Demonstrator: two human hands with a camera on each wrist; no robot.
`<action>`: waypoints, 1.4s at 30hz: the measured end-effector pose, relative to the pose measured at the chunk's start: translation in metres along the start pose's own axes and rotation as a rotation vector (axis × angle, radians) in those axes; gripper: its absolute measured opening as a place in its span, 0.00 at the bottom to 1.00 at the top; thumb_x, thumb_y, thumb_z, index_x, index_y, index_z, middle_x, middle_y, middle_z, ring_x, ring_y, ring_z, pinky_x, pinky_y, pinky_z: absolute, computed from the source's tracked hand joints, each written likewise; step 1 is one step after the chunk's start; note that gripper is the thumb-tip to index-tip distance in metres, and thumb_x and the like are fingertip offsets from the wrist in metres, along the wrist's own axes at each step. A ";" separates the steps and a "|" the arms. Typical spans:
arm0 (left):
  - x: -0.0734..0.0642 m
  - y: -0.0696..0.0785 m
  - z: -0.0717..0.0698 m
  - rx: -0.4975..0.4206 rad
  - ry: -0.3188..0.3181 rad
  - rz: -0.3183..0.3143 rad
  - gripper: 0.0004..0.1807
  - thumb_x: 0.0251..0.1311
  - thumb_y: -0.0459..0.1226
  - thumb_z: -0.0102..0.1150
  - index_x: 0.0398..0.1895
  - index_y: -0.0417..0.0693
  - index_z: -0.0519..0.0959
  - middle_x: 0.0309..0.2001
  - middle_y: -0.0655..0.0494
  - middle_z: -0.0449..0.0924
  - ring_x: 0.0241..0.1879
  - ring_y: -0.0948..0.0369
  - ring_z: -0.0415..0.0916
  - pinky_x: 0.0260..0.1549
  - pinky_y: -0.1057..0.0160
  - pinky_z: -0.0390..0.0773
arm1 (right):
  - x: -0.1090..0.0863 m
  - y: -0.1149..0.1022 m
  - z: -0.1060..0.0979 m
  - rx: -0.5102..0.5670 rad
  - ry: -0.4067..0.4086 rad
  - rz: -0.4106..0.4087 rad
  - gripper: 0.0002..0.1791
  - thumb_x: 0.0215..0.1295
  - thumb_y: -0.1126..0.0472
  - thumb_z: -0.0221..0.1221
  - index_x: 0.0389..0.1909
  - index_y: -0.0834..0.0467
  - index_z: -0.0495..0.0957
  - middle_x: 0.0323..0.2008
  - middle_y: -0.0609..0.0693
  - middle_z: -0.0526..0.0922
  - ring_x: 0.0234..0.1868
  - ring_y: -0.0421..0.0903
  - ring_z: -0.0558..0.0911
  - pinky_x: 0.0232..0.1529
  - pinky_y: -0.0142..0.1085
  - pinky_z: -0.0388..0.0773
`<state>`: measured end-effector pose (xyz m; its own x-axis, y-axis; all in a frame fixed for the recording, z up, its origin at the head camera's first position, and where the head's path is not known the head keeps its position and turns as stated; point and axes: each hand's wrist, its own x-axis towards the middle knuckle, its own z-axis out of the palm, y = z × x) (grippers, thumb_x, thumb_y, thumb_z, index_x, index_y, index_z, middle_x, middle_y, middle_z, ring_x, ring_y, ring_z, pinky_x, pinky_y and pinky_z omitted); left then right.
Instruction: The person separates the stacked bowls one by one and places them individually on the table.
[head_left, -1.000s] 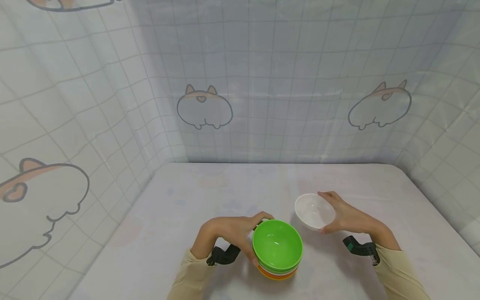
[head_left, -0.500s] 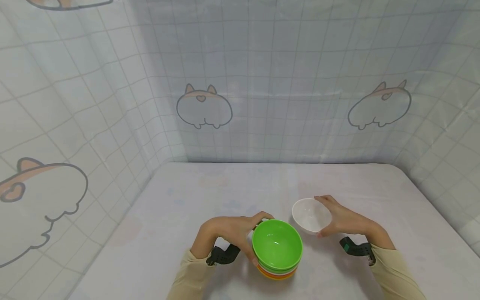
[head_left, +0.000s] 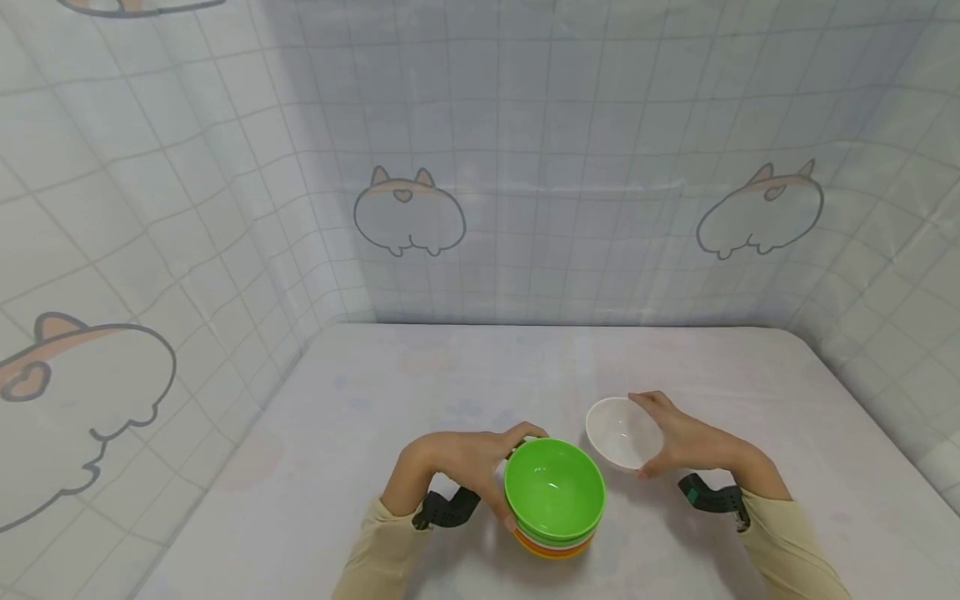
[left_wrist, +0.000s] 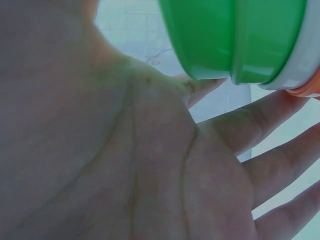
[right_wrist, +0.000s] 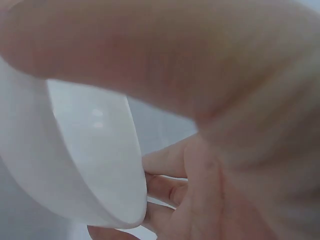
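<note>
Pale checked cloth covers the desk (head_left: pixel 390 392). The stack of bowls (head_left: pixel 555 500), green on top, sits near its front edge, the left hand (head_left: pixel 450 462) curled round its side. Just right, the right hand (head_left: pixel 693 442) grips the tilted white bowl (head_left: pixel 622 432); levelling it before setting down seems wise.

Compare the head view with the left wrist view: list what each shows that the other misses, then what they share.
Only the head view shows the right hand holding the small white plastic bowl, tilted, and the pale cloth-covered table with the cartoon-printed grid backdrop. Only the left wrist view shows the left palm up close and the outer side walls of the nested bowls. Both show the left hand gripping the stack of round plastic bowls, green on top, with white and orange beneath.
</note>
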<state>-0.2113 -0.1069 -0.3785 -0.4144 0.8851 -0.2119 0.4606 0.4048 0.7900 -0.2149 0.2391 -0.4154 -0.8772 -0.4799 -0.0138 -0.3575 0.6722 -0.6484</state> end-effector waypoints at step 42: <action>-0.002 0.004 -0.001 -0.029 -0.010 -0.004 0.53 0.42 0.38 0.79 0.69 0.59 0.53 0.60 0.67 0.67 0.61 0.66 0.62 0.59 0.63 0.65 | -0.010 -0.045 -0.016 0.057 0.158 -0.080 0.53 0.57 0.46 0.68 0.75 0.61 0.49 0.71 0.62 0.55 0.66 0.68 0.62 0.60 0.61 0.64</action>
<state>-0.2096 -0.1068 -0.3743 -0.4080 0.8858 -0.2211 0.4358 0.4018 0.8054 -0.1951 0.2223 -0.3736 -0.8879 -0.4328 0.1562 -0.4132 0.6006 -0.6845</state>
